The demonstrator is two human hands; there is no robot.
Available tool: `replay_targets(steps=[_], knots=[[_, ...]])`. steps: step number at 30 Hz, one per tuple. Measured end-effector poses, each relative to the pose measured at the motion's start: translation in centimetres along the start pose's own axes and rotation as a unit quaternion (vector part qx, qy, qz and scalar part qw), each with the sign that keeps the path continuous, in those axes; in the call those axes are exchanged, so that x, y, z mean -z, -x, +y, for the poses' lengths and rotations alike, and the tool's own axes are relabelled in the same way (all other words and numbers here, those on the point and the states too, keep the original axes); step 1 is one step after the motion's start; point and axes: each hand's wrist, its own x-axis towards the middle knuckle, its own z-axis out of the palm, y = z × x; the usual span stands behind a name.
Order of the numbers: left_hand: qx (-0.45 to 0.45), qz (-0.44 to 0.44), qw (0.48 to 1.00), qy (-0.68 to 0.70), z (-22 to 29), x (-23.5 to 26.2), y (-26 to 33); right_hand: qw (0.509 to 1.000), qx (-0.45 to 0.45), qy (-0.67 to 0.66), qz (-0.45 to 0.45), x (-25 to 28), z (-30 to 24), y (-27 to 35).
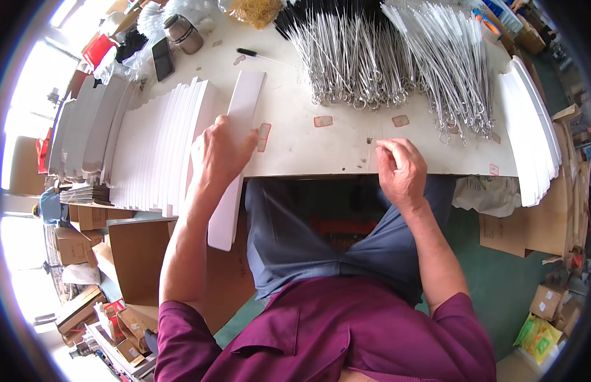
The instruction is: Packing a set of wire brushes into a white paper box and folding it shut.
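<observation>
Fingers (241, 130) of the left hand (220, 153) lie spread and curled over a long, flat white cardboard sleeve (238, 159), pressing on it where it crosses the near edge of the tabletop (308, 149). This sleeve is a smooth, matte, narrow strip; its far end rests on the tabletop and its near end juts past the edge, hanging over the person's lap. To the left of the sleeve, more of the same white sleeves (152, 149) lie in a fanned, overlapping row, their thin edges forming a ribbed surface.

To the right of the sleeve, the right hand (400, 169) rests at the tabletop edge with its fingers bunched together, tips pinched close; whether they hold anything small cannot be told. Beyond that hand, well to the right of the sleeve, lie two heaps of shiny steel scissor-handled forceps (397, 60), slender and glinting, their ring handles pointing toward the person. Another fanned stack of white sleeves (534, 127) curves along the tabletop's right end.

Beyond the sleeve's far end lies a thin black pen-like tool (260, 56). Farther left of it stand a dull metal cylindrical jar (182, 33) and a dark flat phone (162, 58). The tabletop itself is off-white, scuffed, with small reddish outlined tape marks (323, 121) on it. Brown corrugated cartons (133, 251) sit below the sleeve's near end, on the floor.
</observation>
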Motion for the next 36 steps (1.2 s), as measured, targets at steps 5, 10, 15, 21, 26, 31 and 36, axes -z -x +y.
replay_targets(steps=[5,10,15,21,26,31,36], knots=[[-0.039,0.013,0.997,-0.066,0.3,-0.8,-2.2,0.998,0.046,0.03,0.015,-0.1,0.3,0.1],[-0.164,0.052,0.982,0.082,4.0,-2.1,-3.2,0.998,0.048,0.04,0.018,0.1,0.6,0.2],[-0.176,0.06,0.964,0.188,4.9,-6.1,-8.1,0.997,0.063,0.044,0.017,-0.2,0.2,0.0],[0.015,-0.184,0.939,0.29,8.6,-6.5,-11.3,0.997,0.049,0.054,0.02,-0.1,0.2,0.2],[0.035,-0.156,0.94,0.3,7.8,-7.0,-12.2,0.997,0.048,0.052,0.02,-0.3,0.0,0.1],[0.069,-0.174,0.903,0.386,7.6,-5.6,-12.9,0.996,0.064,0.056,0.028,-0.2,0.2,0.0],[0.174,-0.207,0.753,0.6,7.5,-5.6,-13.1,0.996,0.062,0.057,0.022,-0.1,0.0,-0.1]])
